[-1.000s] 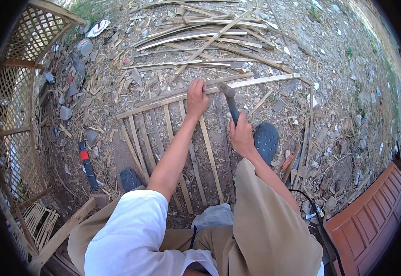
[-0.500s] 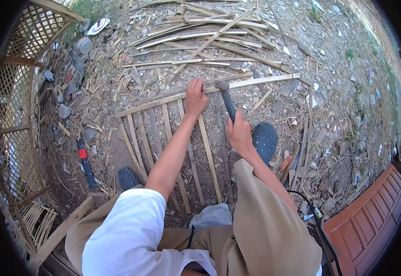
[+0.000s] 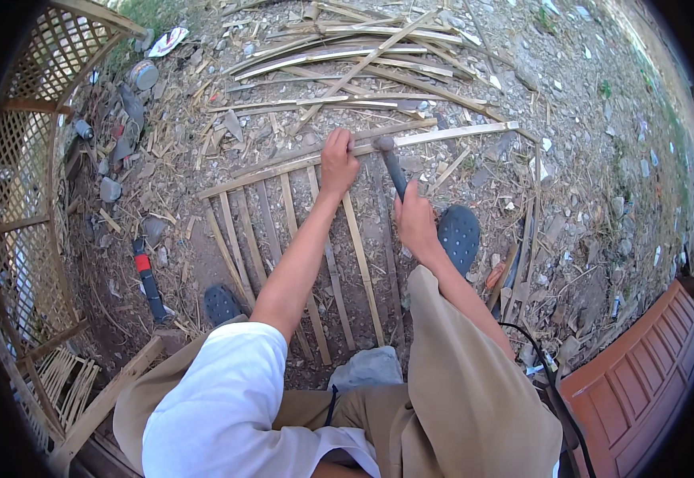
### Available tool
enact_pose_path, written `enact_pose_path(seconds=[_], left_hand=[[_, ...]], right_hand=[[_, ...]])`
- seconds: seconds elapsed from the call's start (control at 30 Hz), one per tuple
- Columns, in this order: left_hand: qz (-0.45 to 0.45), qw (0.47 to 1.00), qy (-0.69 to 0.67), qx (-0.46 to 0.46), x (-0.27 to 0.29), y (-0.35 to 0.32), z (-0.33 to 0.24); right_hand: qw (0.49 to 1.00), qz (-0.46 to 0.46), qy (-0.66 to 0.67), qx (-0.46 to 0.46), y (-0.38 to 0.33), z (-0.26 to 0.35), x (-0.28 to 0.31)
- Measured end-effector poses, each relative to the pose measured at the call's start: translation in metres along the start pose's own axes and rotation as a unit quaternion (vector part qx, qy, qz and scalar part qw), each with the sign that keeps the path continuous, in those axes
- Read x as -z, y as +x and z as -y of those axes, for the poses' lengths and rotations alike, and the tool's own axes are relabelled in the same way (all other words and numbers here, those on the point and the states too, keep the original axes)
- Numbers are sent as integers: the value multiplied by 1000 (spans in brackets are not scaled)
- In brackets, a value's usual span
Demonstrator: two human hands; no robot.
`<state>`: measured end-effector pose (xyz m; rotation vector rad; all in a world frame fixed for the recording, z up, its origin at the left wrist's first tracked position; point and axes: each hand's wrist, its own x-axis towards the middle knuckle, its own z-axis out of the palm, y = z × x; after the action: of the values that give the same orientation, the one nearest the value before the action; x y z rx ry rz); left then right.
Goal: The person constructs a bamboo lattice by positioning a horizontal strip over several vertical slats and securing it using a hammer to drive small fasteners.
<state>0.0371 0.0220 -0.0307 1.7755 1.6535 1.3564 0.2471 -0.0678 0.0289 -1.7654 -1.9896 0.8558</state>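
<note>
My right hand [image 3: 416, 225] is closed round the handle of a hammer [image 3: 394, 172]. The hammer's head is right by a long pale wooden strip [image 3: 458, 135]; whether it touches is hard to tell. Just left of it, my left hand [image 3: 339, 165] is closed on the same strip, its fingertips partly hidden. Several thin slats [image 3: 360, 259] run from this strip toward me, side by side like a rack. Their near ends lie by a grey stone [image 3: 367, 369] between my legs.
Beyond the rack lies a loose pile of wooden strips [image 3: 347, 68]. At left stand a wooden lattice [image 3: 32, 171] and a black-and-red tool [image 3: 148, 279] on littered ground. A brown panelled board [image 3: 633, 382] leans at lower right, near a black cable [image 3: 558, 390]. My shoes flank the slats.
The view has shifted very slightly. Both hands keep nearly the same places, with the hammer head still beside the long strip.
</note>
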Motion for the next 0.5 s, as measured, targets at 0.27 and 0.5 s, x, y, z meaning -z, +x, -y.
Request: enact_pose_path(seconds=[0.27,0.5], left_hand=[[62,994,43,-82,19,-3,-17],[137,983,101,-66,34,-45,-29]], right_hand=[[999,17,10,-31,-6,-8,1],[999,10,33,-25,-6,-8,2]])
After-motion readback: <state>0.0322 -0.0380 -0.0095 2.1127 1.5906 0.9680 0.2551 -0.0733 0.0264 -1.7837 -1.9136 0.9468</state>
